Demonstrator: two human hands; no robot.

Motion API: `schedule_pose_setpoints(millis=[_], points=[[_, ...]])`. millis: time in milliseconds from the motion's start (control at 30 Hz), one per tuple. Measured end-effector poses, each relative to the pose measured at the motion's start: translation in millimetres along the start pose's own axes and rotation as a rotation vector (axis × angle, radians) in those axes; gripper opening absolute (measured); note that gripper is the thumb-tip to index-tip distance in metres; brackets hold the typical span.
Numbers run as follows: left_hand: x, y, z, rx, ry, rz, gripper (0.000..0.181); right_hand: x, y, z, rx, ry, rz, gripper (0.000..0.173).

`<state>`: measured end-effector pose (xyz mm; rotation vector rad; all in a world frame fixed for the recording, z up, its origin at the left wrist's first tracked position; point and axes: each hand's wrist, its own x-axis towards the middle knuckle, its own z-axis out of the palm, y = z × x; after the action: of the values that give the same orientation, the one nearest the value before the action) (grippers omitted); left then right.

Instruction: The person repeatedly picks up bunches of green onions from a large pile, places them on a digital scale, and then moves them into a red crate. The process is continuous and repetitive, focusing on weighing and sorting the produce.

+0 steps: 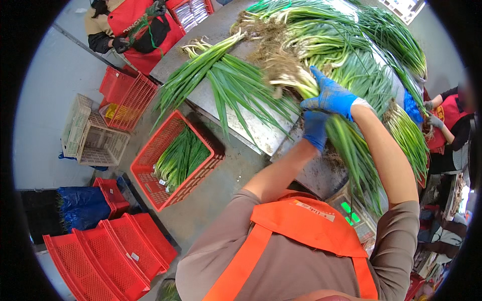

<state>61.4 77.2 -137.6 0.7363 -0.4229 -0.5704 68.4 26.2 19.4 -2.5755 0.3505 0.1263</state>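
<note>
Before me a bunch of green onions (350, 145) is held over the metal table, its roots pointing to the upper left and its leaves hanging towards my apron. My right hand (331, 94), in a blue glove, grips it around the pale stems. Just below, my left hand (315, 128), also blue-gloved, is blurred against the same bunch; its fingers are mostly hidden. Left of my hands, loose green onions (211, 67) lie crossed on the table, with leaves over its edge. A large pile of green onions (320, 37) with brown roots covers the far part.
A red plastic crate (177, 161) with bundled green onions stands on the floor at left. A scale (354, 214) with a lit green display sits by my apron. More red crates (109, 256) are at lower left. Co-workers in red aprons (135, 34) stand at upper left and right.
</note>
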Motion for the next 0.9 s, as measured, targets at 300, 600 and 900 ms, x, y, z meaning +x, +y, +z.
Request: schedule_pose_setpoints(millis=[300, 600, 900], points=[[170.2, 186.8, -250.4, -0.311, 0.283, -0.352, 0.022, -45.1, 21.4, 1.4, 0.503, 0.135, 0.208, 0.064], [265.5, 196.7, -391.9, -0.082, 0.407, -0.364, 0.021, -182.4, 78.6, 64.8, 0.752, 0.494, 0.619, 0.051], [300.9, 217.9, -370.3, 0.219, 0.417, -0.542, 0.035, -215.5, 68.0, 78.9, 0.909, 0.551, 0.748, 0.048]])
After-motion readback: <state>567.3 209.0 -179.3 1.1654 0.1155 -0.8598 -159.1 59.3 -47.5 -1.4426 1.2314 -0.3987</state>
